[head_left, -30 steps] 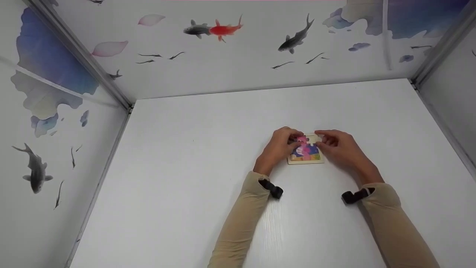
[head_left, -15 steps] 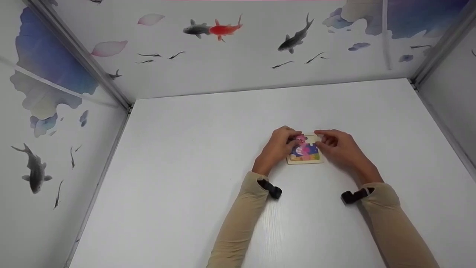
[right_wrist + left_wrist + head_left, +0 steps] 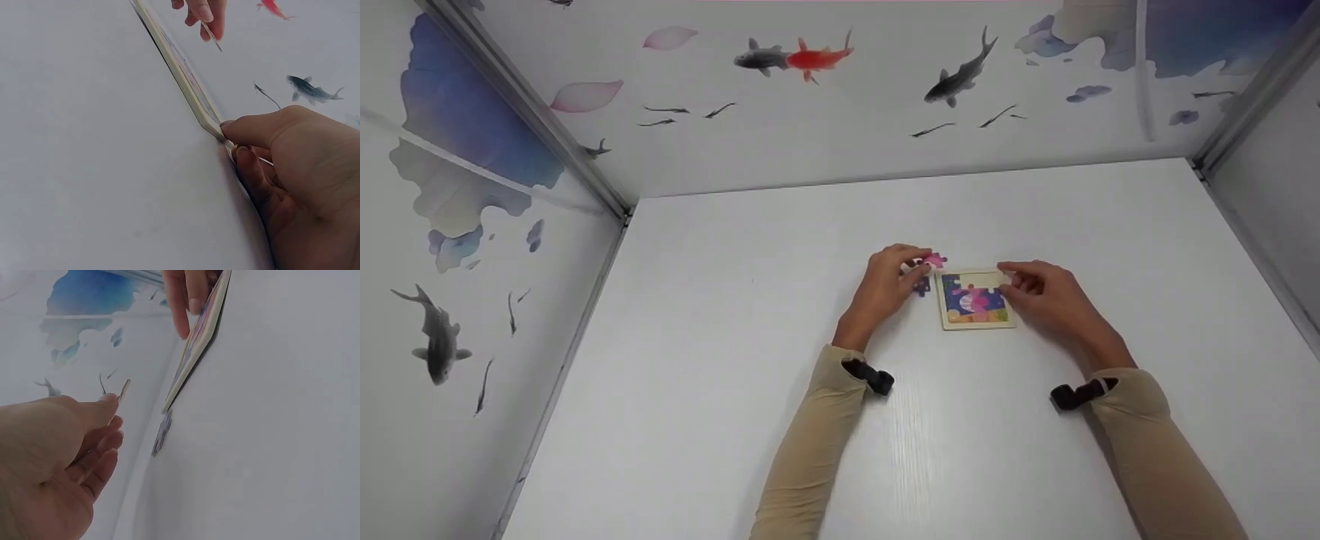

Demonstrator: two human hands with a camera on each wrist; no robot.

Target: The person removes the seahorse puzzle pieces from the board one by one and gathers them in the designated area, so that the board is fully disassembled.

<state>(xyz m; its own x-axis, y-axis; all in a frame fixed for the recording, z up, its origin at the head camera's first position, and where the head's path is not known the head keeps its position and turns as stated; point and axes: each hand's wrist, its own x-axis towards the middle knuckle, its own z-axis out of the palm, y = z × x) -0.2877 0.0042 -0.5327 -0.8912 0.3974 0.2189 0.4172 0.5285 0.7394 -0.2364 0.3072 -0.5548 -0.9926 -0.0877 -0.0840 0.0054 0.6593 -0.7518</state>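
- While the right hand (image 3: 1046, 289) keeps its grip on the far right corner of the puzzle tray (image 3: 976, 327), the left hand (image 3: 885, 277) has drawn away from the tray, leftward.
- Pinched between thumb and finger in the left grip, a pink puzzle piece (image 3: 936, 260) is raised off the surface (image 3: 720, 360); half a second ago it was over the tray, between both grips.
- Nearer the person than the left grip's fingertips, a dark blue puzzle piece (image 3: 921, 286) lies on the surface, just beside the tray.
- Left of the right grip, joined pieces (image 3: 975, 302) cover the tray's near part and left side; bare base shows along the far edge.
- As I judge it, the tray's picture is less complete with the pink piece out, leaving a gap between the grips.
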